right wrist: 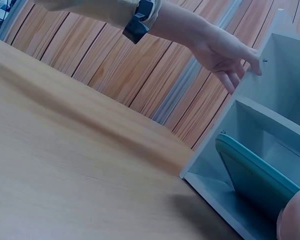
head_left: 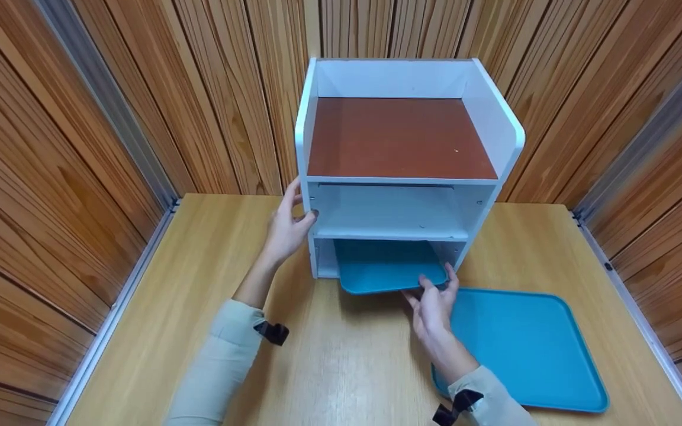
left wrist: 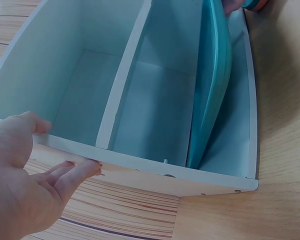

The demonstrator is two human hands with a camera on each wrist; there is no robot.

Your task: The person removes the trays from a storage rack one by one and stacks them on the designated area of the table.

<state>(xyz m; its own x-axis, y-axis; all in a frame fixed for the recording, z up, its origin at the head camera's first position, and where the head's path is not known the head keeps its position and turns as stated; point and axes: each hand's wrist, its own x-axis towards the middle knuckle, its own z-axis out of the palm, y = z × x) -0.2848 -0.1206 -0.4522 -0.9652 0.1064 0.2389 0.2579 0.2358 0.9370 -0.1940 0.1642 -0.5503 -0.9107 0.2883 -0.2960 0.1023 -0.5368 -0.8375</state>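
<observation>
A white shelf unit (head_left: 391, 210) with a brown top panel stands at the back of the table. Its left side panel is gripped by my left hand (head_left: 289, 228), thumb on the front edge and fingers along the outer face, as the left wrist view also shows. A blue tray (head_left: 385, 266) lies partly inside the lowest compartment, its front end sticking out and tilted. My right hand (head_left: 436, 305) pinches that tray at its front right corner, thumb above and fingers at the side and below. In the right wrist view only a bit of the right hand (right wrist: 296, 217) shows.
A second blue tray (head_left: 530, 349) lies flat on the wooden table (head_left: 211, 248) at the right, partly under my right forearm. Wood-patterned walls (head_left: 211, 89) with metal rails close in the back and both sides. The middle compartment (head_left: 391, 210) holds nothing visible.
</observation>
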